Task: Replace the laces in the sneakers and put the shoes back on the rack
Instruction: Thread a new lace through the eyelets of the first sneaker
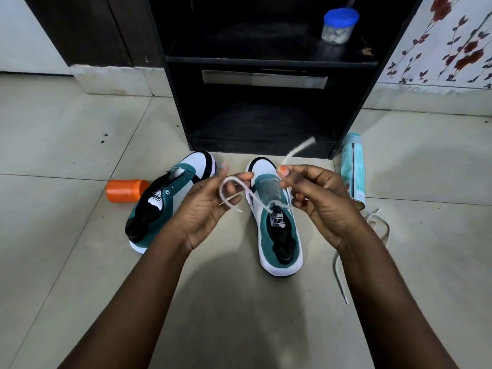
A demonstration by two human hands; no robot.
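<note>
Two teal, white and black sneakers stand on the floor in front of the black rack [266,65]. The left sneaker [165,201] leans on its side with bare eyelets. The right sneaker [277,230] stands upright, and a white lace [231,190] runs up from its top eyelets. My left hand [205,209] holds a loop of that lace above the gap between the shoes. My right hand [316,198] pinches the other end, whose blurred tip rises toward the rack. A second white lace [372,235] lies loose on the floor at the right.
An orange jar [125,190] lies on its side left of the left sneaker. A pale teal spray can [352,169] lies right of the rack's base. A blue-lidded jar [338,25] stands on the rack's upper shelf. A floral wall is at the far right.
</note>
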